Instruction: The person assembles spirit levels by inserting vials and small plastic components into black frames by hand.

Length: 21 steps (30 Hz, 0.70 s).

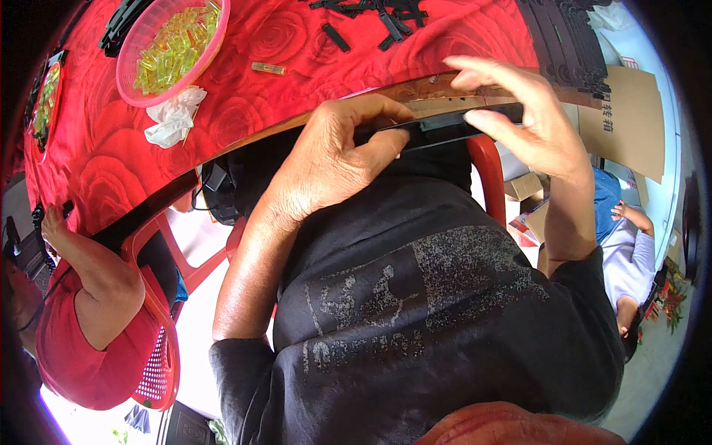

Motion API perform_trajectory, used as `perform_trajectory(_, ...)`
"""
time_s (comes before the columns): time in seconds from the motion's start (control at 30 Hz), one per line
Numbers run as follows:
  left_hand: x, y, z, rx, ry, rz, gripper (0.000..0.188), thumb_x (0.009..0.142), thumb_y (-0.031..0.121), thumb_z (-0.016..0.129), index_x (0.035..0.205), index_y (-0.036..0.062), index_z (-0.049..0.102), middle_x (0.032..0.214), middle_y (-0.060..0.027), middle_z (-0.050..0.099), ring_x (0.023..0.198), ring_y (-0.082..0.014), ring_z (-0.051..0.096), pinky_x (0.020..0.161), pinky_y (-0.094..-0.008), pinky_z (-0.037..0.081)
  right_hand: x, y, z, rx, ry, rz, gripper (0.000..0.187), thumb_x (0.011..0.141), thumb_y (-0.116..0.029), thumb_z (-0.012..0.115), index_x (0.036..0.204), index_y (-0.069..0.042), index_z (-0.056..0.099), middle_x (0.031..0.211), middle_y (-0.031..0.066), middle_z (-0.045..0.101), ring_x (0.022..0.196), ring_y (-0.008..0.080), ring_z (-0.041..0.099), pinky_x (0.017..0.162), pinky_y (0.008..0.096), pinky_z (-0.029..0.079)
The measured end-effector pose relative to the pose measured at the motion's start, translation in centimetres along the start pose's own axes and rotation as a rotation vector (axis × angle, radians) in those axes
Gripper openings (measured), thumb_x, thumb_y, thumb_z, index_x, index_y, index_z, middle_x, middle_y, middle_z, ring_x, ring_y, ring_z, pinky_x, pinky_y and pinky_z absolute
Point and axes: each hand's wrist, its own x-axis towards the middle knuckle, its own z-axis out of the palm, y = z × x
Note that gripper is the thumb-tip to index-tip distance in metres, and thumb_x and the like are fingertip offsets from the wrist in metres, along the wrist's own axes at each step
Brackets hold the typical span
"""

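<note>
Between my hands, at the table's front edge, is a long black plastic bar [443,130] with a recess along it. My left hand [326,152] grips its left end, thumb and fingers closed around it. Around the right end, my right hand [530,119] has its fingers spread, with the thumb close over the bar; whether the thumb touches it I cannot tell. Beyond them on the red rose-patterned tablecloth [274,33] lies one small clear yellowish tube [268,68]. A pink basket [122,70] at the far left holds many similar yellow tubes [174,55].
Small black pieces [382,18] lie scattered at the back. Black bars [567,44] are stacked at the back right, near a cardboard box [627,122]. Crumpled white tissue [174,119] sits below the basket. A person in red [96,326] sits at left; another person [630,252] is at right.
</note>
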Motion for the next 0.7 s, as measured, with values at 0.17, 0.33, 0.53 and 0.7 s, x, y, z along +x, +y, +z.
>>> perform_trajectory(0.17,0.2,0.2,-0.2,0.145,0.025,0.080,0.024,0.085,0.008,0.065,0.105,-0.0050,0.070,0.082,-0.0116,0.071,0.076,-0.0130,0.065,0.070,-0.0303,0.052,1.1,-0.4,0.2,-0.295,-0.125,-0.083,0.035,0.091,-0.023,0.070,0.120,-0.002,0.066,0.100,0.0175,0.071,0.095,0.0337,0.069,0.084,0.0424,0.053)
perform_trajectory(0.33,1.0,0.9,-0.1,0.177,-0.053,0.074,0.024,0.090,0.003,0.063,0.112,-0.0053,0.067,0.092,-0.0056,0.071,0.086,-0.0087,0.063,0.079,-0.0247,0.051,2.1,0.1,1.3,-0.194,-0.212,-0.115,0.027,0.094,-0.021,0.064,0.109,0.001,0.066,0.096,0.0193,0.069,0.087,0.0350,0.069,0.076,0.0443,0.051)
perform_trajectory(0.53,1.6,1.4,-0.4,0.296,-0.058,0.160,0.023,0.088,0.002,0.063,0.109,-0.0060,0.067,0.088,-0.0073,0.071,0.082,-0.0085,0.063,0.075,-0.0254,0.052,2.1,1.1,2.8,0.190,-0.305,0.131,0.025,0.099,-0.018,0.060,0.106,0.005,0.067,0.083,0.0138,0.070,0.074,0.0225,0.069,0.071,0.0344,0.055)
perform_trajectory(0.7,2.0,1.4,-0.8,0.413,-0.031,0.202,0.024,0.087,0.004,0.063,0.107,-0.0067,0.068,0.084,-0.0099,0.071,0.078,-0.0090,0.063,0.073,-0.0279,0.053,1.6,0.8,3.6,0.248,-0.190,0.245,0.024,0.099,-0.016,0.060,0.106,0.005,0.069,0.078,0.0118,0.069,0.070,0.0177,0.069,0.068,0.0314,0.056)
